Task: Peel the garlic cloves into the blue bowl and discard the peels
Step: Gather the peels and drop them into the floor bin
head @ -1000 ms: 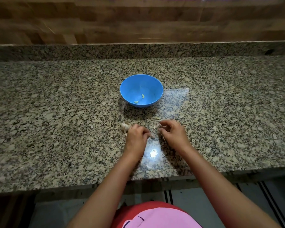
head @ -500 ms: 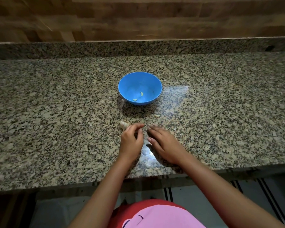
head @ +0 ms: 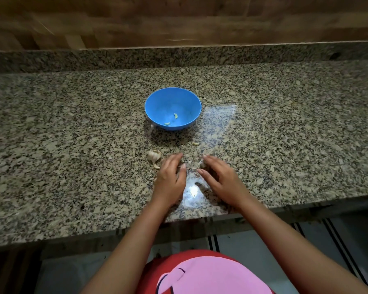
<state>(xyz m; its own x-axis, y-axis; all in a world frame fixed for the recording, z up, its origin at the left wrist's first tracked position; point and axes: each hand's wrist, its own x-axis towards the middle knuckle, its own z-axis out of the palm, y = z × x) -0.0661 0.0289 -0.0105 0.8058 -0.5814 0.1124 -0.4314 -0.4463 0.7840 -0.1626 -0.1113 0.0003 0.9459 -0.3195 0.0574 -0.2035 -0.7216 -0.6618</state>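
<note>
The blue bowl (head: 157,107) stands on the granite counter (head: 72,145) and holds two peeled cloves (head: 175,116). A part garlic bulb (head: 154,155) lies in front of it on the left, with a loose clove (head: 157,165) beside it. Another clove (head: 196,143) lies near the bowl's right front. My left hand (head: 170,177) and my right hand (head: 219,179) rest on the counter, fingers mostly straight, facing each other. Thin pale peels (head: 197,174) lie between their fingertips. The fingertips are blurred.
A raised granite ledge (head: 179,56) and a wooden wall (head: 179,22) run along the back. The counter's front edge (head: 94,232) is just below my wrists. A bright light reflection (head: 192,190) shines on the counter between my hands.
My hands were curled close together a second ago; their fingers have since straightened and they now lie slightly apart around the peels. The view has shifted slightly.
</note>
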